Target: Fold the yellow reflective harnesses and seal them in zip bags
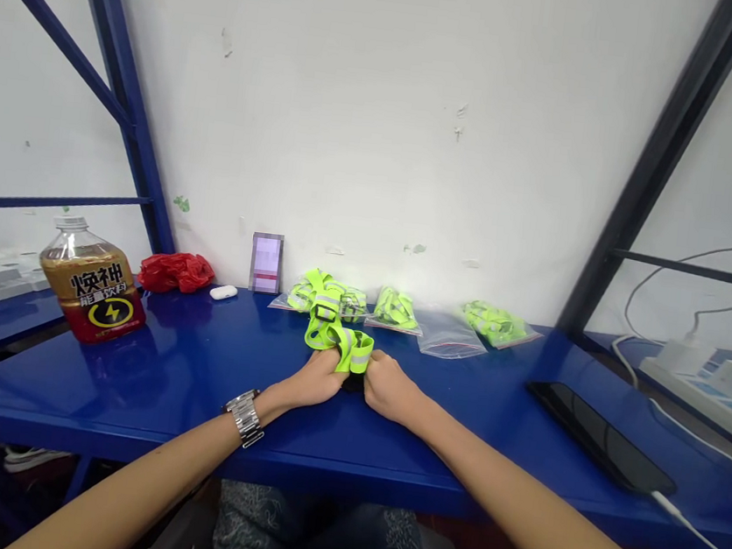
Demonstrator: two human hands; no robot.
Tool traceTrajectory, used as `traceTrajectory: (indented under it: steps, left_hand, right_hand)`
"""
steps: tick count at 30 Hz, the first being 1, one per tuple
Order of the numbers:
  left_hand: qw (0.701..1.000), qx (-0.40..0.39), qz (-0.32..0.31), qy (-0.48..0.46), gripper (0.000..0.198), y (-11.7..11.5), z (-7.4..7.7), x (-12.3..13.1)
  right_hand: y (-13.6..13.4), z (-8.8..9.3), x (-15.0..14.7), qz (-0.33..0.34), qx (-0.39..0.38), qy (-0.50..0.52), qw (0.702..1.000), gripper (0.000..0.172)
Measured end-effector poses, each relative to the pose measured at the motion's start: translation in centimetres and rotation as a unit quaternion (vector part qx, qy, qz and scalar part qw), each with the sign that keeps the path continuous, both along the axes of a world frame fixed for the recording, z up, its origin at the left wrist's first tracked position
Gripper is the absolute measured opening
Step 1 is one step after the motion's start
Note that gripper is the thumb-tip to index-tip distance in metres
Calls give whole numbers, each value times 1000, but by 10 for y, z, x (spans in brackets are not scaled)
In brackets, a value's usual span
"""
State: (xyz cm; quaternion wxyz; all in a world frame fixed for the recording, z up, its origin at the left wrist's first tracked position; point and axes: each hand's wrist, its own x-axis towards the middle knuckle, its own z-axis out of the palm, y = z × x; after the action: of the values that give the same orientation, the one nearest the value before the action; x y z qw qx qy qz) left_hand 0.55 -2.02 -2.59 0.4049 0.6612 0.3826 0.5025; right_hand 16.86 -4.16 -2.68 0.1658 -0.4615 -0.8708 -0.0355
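From my remote station I list the items by size. The white wall (380,153) backs the long blue table (197,361). At the table's left, the large clear bottle of amber drink with its red-and-black label (96,288) stands on its base, well apart from the hands, presumably to spare the forearms room. At the right, the flat black phone (599,433) lies connected to a white cable (701,524); I judge that cable reach sets its position.

At front centre, I find the left hand (318,378) and right hand (391,388) both closed, gripping the fluorescent yellow-green webbing strap with silver-grey bands (345,343) from opposite sides. The webbing looks limp, so I attribute the two-sided hold to its need for support. I cannot identify the dark piece between the hands.

Near the wall lie three clear bags of yellow-green webbing (496,323) and one flat clear plastic bag (451,341), seemingly kept within reach. The small upright phone (267,261) leans on the wall, probably for viewing. Smallest, the black buckle (326,312) sits on the strap, beyond the left hand
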Motion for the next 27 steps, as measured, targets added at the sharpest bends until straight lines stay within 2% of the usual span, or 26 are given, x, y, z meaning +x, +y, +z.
traceTrajectory:
  steps: [3,7,10,12,14,17,20,22,23,26,27]
  left_hand:
    - [988,10,-89,128,12,0,2,-5]
    - [991,-27,-79,103,3,-2,4,-8]
    - [992,-7,-89,90,16,-8,5,-1]
    - [994,16,-66,86,26,-11,4,7]
    - [997,28,-13,69,28,-12,1,15]
    - [997,26,61,50,18,-9,-3,23]
    - [997,10,71,28,18,-4,-4,23]
    - [998,-3,61,9,20,-1,-4,20]
    - [998,-5,57,14,20,0,-5,18]
    - [993,25,52,99,19,2,-8,15]
    - [989,41,52,133,18,3,-10,14]
  right_hand:
    - [-4,2,-1,41,14,9,999,24]
    - [-10,2,-3,65,-3,25,998,28]
    - [-12,1,-6,37,-21,35,998,48]
    - [-14,1,-8,22,-22,45,998,62]
    - [-14,1,-9,15,-35,49,998,72]
    - [-12,3,-7,12,-80,55,995,72]
    - [-8,10,-3,25,-125,80,989,73]
    - [-3,15,3,48,-159,104,981,66]
    - [-1,17,6,60,-176,118,975,57]
    - [4,21,19,63,-222,169,958,26]
    - [4,22,24,47,-219,194,955,21]
